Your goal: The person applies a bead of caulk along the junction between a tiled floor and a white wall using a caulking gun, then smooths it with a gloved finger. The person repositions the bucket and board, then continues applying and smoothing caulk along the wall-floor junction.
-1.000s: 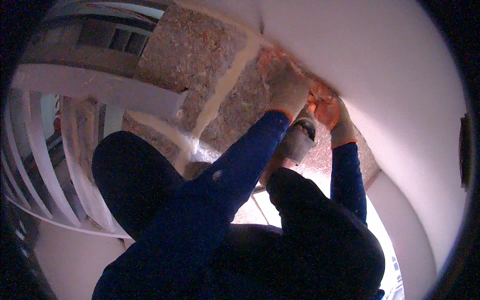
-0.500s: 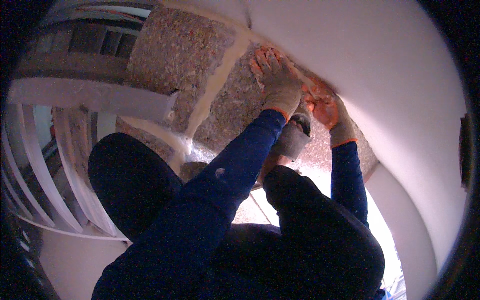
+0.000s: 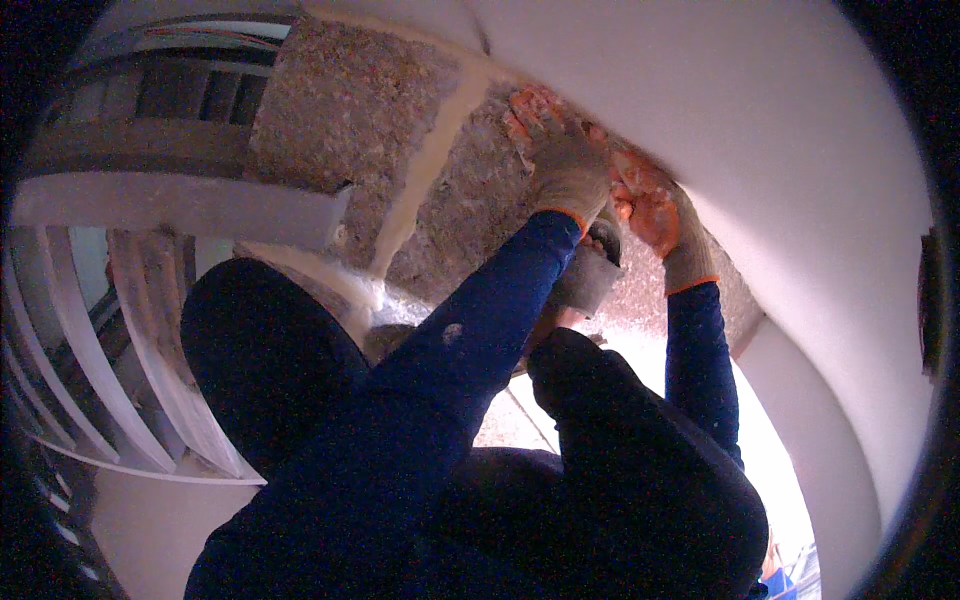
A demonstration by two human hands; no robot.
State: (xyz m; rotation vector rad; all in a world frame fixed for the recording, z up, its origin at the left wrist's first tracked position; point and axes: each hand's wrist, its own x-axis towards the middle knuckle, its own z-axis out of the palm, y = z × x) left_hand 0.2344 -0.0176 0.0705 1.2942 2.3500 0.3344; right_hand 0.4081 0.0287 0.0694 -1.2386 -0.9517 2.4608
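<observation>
My left hand [image 3: 568, 165], in a beige knit glove with orange coating, lies on a speckled board [image 3: 470, 200] beside the white wall [image 3: 700, 100]. Its orange fingers are stretched out and spread toward the wall's foot. Right of it, my right hand [image 3: 657, 222] wears a matching glove. Its fingers look curled at the wall's base, and whatever they may hold cannot be made out. Below and between the hands is my foot in a grey slip-on shoe [image 3: 590, 285]. A pale seam [image 3: 430, 170] runs between two speckled boards.
To the left, a pale railing [image 3: 180, 205] with slanted bars [image 3: 85, 340] stands beside my bent knee [image 3: 265, 350]. A curved white panel [image 3: 810, 400] rises at the right. Bright light falls on the floor near my right forearm. Something blue [image 3: 780, 582] shows at the lower right.
My left hand has shifted slightly right and down, closer to my right hand. The right hand stays at the wall's base with little change. The whole view has tilted a little.
</observation>
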